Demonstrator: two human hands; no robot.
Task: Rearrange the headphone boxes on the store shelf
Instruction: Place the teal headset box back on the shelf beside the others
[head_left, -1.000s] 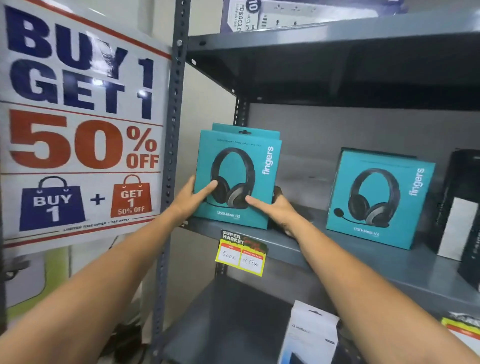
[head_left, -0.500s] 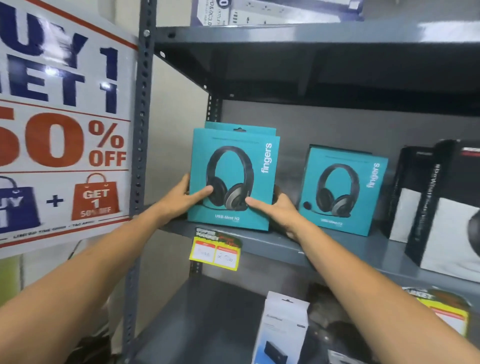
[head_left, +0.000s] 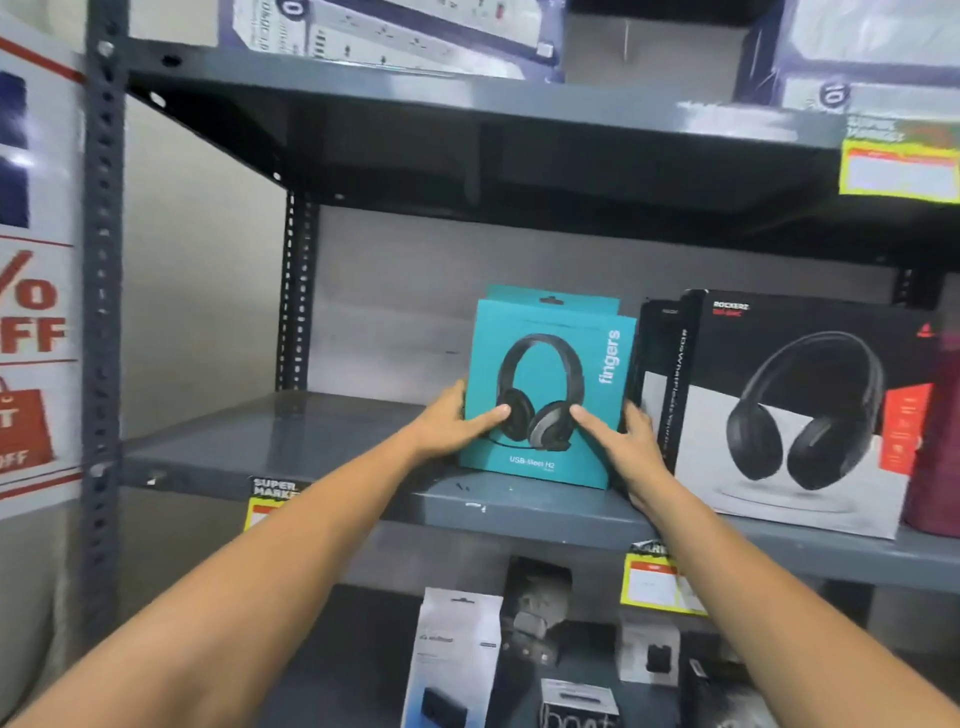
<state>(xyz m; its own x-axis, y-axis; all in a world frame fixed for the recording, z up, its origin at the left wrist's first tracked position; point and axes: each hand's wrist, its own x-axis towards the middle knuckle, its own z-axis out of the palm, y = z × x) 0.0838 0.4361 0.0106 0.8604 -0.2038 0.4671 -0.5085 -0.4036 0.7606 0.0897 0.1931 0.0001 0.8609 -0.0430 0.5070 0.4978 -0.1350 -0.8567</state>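
Two bare hands are gripping a teal headphone box on a grey metal store shelf.

The left hand (head_left: 451, 427) and right hand (head_left: 626, 448) are each grasping a side of the upright teal box (head_left: 548, 384), thumbs lying across its front. The box is standing on the middle shelf (head_left: 291, 441), with a black headphone box (head_left: 789, 410) just beside it at three o'clock.

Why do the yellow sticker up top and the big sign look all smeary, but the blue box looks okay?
Head view: the yellow tag at top right and the sale poster at the left edge are motion-blurred near the wide lens's borders; the teal headphone box, central between both hands, is sharper, its lettering readable; pale glare streaks the upper shelf edge.
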